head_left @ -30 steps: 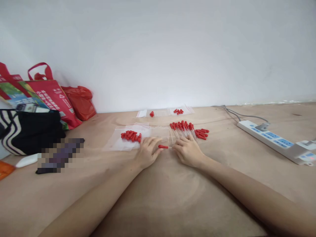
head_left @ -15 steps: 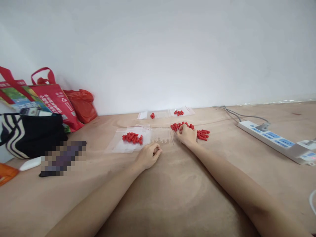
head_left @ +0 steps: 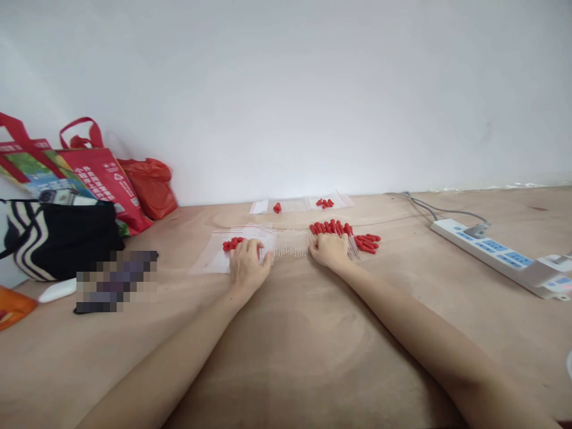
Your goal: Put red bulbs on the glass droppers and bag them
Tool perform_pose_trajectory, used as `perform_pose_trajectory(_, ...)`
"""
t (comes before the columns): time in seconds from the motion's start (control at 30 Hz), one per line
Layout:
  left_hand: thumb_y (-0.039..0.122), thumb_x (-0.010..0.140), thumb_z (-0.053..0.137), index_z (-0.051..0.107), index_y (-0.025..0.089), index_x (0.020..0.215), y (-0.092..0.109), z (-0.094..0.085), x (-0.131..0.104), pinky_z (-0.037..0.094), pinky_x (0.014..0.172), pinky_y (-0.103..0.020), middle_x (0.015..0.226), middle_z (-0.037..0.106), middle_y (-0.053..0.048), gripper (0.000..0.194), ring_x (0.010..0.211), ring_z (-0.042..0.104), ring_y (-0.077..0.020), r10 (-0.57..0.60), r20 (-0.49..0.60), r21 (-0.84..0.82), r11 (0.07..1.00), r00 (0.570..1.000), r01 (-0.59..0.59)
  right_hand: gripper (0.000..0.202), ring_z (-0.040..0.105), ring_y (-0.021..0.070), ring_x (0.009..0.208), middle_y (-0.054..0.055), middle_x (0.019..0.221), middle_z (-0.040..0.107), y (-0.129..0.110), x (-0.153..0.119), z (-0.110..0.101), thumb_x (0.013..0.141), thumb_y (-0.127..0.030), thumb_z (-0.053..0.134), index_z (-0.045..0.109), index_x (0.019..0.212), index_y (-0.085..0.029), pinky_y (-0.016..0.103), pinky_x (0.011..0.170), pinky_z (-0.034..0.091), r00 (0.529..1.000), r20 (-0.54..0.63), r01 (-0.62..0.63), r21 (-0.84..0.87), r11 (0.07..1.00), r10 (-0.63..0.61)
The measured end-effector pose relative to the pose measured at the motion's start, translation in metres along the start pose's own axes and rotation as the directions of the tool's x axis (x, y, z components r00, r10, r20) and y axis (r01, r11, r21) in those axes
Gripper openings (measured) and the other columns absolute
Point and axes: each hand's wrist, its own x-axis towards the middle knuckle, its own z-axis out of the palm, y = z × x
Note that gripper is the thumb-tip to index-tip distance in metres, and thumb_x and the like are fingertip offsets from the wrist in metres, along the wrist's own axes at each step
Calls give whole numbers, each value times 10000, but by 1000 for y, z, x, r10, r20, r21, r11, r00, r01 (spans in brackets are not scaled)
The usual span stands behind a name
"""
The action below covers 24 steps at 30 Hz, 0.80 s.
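The left hand [head_left: 246,266], fingers a bit spread, is at stubby red bulbs [head_left: 232,243] on a thin, see-through bag [head_left: 213,258]. The right hand [head_left: 329,250] curls over skinny clear sticks with red tops [head_left: 331,227]; I cannot tell if it pinches any. Bare sticks [head_left: 291,243] lie between.

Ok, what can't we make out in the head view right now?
All in the head view:
Left hand: covers part of the red pile; can't tell if it grips a piece.
Right hand: its own back hides the fingertips; grip unclear.
Thin rods: too fine to count.
Dark object: obscured by pixel blocks.
White item: cut off by the right edge.
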Motion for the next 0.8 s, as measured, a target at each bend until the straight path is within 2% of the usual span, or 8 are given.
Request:
perform_pose_trajectory(0.07,351,736,532,529,167,804,-12,-1,6,323,701,-361,789,560,-67,196,806,503,-252,-63,-35,102,993,997,66,291,572,257,797,165,856,646,-2,-1,0,768,-278,410,636,817,-100,414,771,236,1000,-7,2,-22,1000,-2)
perform_pose_trajectory(0.17,406,752,501,577,191,766,-25,2,12,296,703,-370,821,554,-72,228,843,490,-265,-85,5,184,979,996,83,287,577,262,789,184,847,646,-7,-2,-1,770,-235,400,645,801,-88,416,775,229,1000,-2,17,-37,999,-17)
perform_pose_trajectory(0.37,406,736,508,616,201,725,-27,12,15,282,724,-369,848,542,-73,231,861,473,-257,-96,26,243,966,995,87,281,565,267,804,190,854,641,-11,-6,1,773,-179,384,637,837,-75,404,766,235,999,-10,39,-52,998,-40)
perform_pose_trajectory(0.5,388,737,505,624,202,718,-28,18,14,288,727,-378,850,542,-74,222,867,473,-261,-143,-1,231,963,990,140,300,537,273,838,195,874,623,-8,-12,5,799,-232,371,599,892,-61,399,763,234,993,-101,52,-42,998,-56)
perform_pose_trajectory(0.63,351,741,508,629,200,723,-27,15,14,294,732,-385,845,547,-72,194,869,475,-263,-176,-43,188,965,983,181,277,520,254,839,148,858,612,-1,-25,6,826,-271,338,558,841,-104,385,754,241,966,-232,121,21,992,-113)
perform_pose_trajectory(0.73,327,748,509,630,195,749,-19,5,8,309,740,-379,826,546,-68,179,861,484,-252,-107,-105,100,988,989,117,240,527,211,774,103,825,606,10,-39,5,849,-261,315,517,821,-134,355,736,264,939,-284,233,117,965,-193)
perform_pose_trajectory(0.8,303,754,509,626,187,755,-10,-2,1,329,734,-356,783,535,-58,165,820,497,-224,40,-99,-8,999,994,-41,207,530,185,735,78,815,602,21,-49,5,859,-235,309,494,835,-147,329,715,290,924,-277,327,209,922,-265)
